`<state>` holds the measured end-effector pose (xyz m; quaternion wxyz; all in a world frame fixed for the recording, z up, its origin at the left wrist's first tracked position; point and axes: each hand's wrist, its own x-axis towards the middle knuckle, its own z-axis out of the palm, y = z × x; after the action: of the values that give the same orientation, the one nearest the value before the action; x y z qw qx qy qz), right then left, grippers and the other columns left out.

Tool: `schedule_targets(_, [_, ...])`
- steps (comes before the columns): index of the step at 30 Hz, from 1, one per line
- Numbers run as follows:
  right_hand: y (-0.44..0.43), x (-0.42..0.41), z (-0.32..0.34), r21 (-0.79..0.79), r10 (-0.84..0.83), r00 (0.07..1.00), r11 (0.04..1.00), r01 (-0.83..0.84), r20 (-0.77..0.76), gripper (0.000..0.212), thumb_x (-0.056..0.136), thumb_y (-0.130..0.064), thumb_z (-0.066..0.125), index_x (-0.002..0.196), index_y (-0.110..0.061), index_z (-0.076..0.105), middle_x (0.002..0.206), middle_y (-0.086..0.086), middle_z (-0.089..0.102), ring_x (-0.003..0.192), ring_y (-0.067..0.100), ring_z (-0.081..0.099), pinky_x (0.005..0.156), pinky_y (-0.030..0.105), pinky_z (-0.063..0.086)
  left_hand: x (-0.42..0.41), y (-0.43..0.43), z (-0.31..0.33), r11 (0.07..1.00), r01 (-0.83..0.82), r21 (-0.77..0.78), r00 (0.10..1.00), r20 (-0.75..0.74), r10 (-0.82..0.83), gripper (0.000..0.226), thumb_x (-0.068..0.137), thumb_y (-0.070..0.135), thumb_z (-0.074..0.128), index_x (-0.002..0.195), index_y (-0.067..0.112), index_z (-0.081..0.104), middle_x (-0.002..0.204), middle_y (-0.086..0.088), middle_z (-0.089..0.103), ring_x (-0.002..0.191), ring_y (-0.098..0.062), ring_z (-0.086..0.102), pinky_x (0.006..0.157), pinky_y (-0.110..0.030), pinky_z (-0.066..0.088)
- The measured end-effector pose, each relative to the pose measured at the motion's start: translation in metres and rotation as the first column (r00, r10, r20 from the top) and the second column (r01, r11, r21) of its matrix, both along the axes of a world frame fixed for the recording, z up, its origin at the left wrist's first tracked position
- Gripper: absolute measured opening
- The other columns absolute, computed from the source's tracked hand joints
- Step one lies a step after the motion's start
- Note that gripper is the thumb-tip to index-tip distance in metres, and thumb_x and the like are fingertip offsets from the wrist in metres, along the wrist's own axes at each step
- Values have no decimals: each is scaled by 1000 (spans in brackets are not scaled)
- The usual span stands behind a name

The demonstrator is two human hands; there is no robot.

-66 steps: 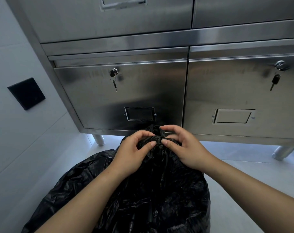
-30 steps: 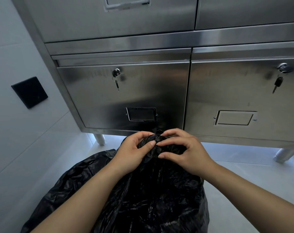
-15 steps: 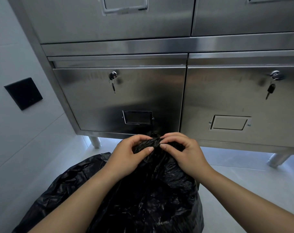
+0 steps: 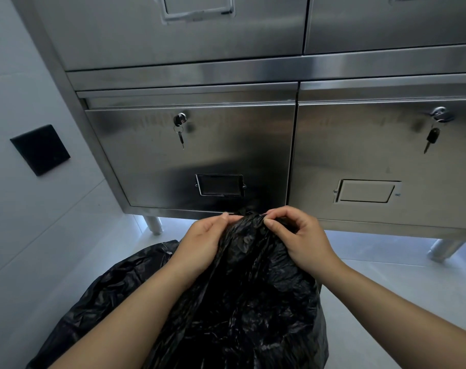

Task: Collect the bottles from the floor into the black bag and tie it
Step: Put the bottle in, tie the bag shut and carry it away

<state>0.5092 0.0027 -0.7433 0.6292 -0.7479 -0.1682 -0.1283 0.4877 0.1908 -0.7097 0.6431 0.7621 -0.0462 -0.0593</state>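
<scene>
A large black plastic bag (image 4: 242,302) stands bulging on the pale floor right below me, its mouth gathered into a bunch at the top. My left hand (image 4: 202,243) pinches the left side of that bunch. On the right side my right hand (image 4: 298,238) grips the gathered plastic with thumb and fingers. The two hands sit a little apart with the bunched top between them. No bottles are in view; the bag's inside is hidden.
A stainless steel cabinet (image 4: 226,145) with locked drawers stands directly behind the bag on round legs (image 4: 153,225). Keys hang from the two lower locks (image 4: 180,129). A white tiled wall with a black square plate (image 4: 40,149) closes the left side. Pale floor (image 4: 386,278) lies to the right.
My hands have dropped slightly and drawn a little apart on the bag's gathered top. The fingers have shifted from a tight knot grip to pinching each side. The bag stays in place.
</scene>
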Motion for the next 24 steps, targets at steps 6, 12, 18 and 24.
schedule_targets(6, [-1,-1,-3,-24,-12,1000,1000,12,-10,18,85,-18,65,80,-35,66,91,-14,70,87,4,65,79,13,48,-1,0,-6,1000,28,14,1000,1,-28,20,90,11,59,106,15,70,99,-5,75,96,-16,70,87,-24,54])
schedule_targets(12, [-2,-3,-10,-70,-59,997,996,56,-46,19,87,-18,63,74,-32,63,84,-14,68,80,-2,62,73,8,45,5,-1,-7,976,14,219,998,60,-28,21,82,10,70,86,31,68,86,0,68,78,-10,64,73,-11,52])
schedule_targets(18, [-4,0,-12,-11,-99,989,995,98,-114,20,88,-19,61,72,-31,62,81,-13,68,81,3,62,74,13,47,10,11,-2,993,24,114,996,78,-33,20,83,4,66,85,23,72,80,5,75,75,-2,68,70,-9,51])
schedule_targets(24, [-17,5,-9,34,-142,976,988,149,-162,17,87,-17,62,73,-26,62,79,-7,64,76,4,59,74,18,46,11,22,-5,988,-57,144,993,112,40,14,86,4,63,89,14,72,90,-11,74,78,-14,66,70,-13,52])
